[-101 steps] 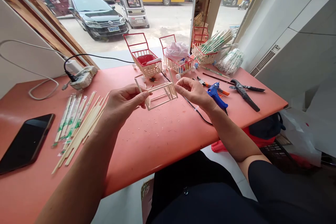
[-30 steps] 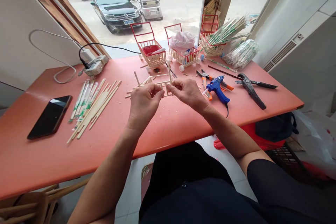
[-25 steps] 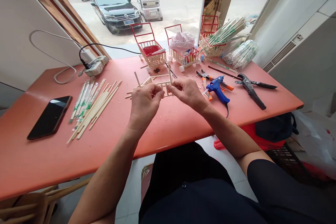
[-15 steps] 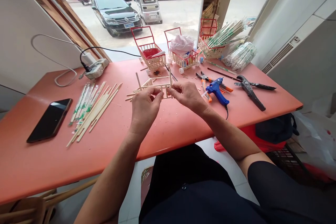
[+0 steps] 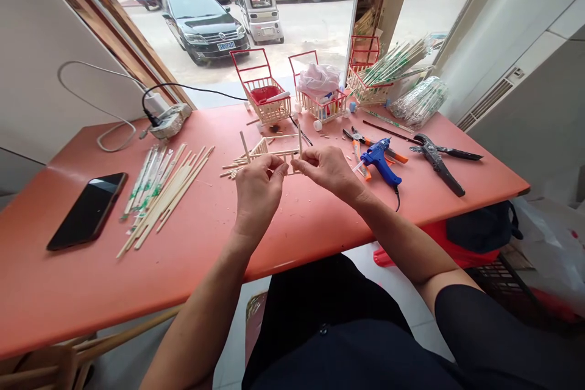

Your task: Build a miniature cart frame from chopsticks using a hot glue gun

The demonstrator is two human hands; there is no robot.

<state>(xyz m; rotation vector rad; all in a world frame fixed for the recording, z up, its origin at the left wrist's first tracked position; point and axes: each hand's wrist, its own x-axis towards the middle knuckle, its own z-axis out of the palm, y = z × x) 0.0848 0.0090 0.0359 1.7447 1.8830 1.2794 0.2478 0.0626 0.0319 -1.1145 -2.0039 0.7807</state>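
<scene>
Near the middle of the table stands a small open frame of pale wooden sticks [image 5: 300, 139], with an upright stick at each side. My left hand [image 5: 256, 190] is closed in a pinch at the frame's near side, its thumb and forefinger tips pressed together around a short piece I can barely see. Right beside it, my right hand [image 5: 329, 172] pinches the frame near the base of its right upright. My fingers hide part of the near side. Several loose sticks [image 5: 231, 169] lie left of the frame.
To the right lie a blue glue gun [image 5: 382, 161], orange-handled pliers [image 5: 397, 156] and a large black cutter [image 5: 437, 164]. Behind are stick carts with red rims [image 5: 273, 114]. Bare chopsticks [image 5: 176, 195], wrapped chopsticks [image 5: 148, 173] and a phone [image 5: 86, 213] lie left.
My left hand has shifted slightly right, closer to my right hand. My right hand keeps its pinch on the frame, and the whole view has moved a little.
</scene>
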